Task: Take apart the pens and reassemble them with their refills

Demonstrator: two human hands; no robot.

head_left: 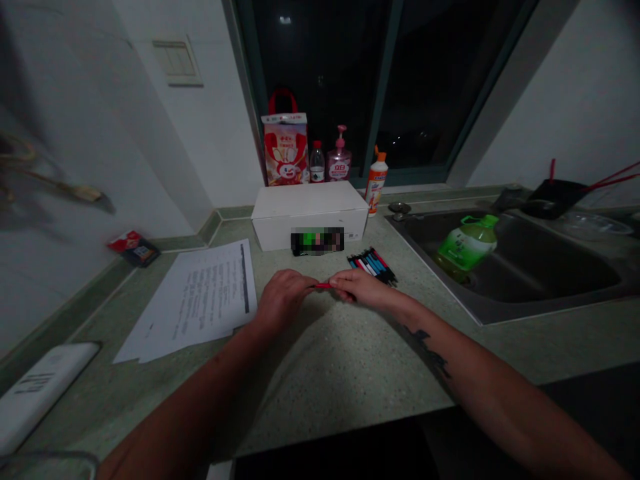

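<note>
A slim red pen is held level over the counter between my two hands. My left hand pinches its left end, and the fingers of my right hand are closed on its right end. Both ends of the pen are hidden by my fingers. Just beyond my right hand lies a row of several pens in black, blue, white and red. Behind the hands, a small dark item, blurred out in the picture, rests against the front of a white box.
Printed sheets lie left on the counter, near a white device and a dark red-topped packet. A sink at right holds a green-labelled jug. A red bag and bottles stand behind the box.
</note>
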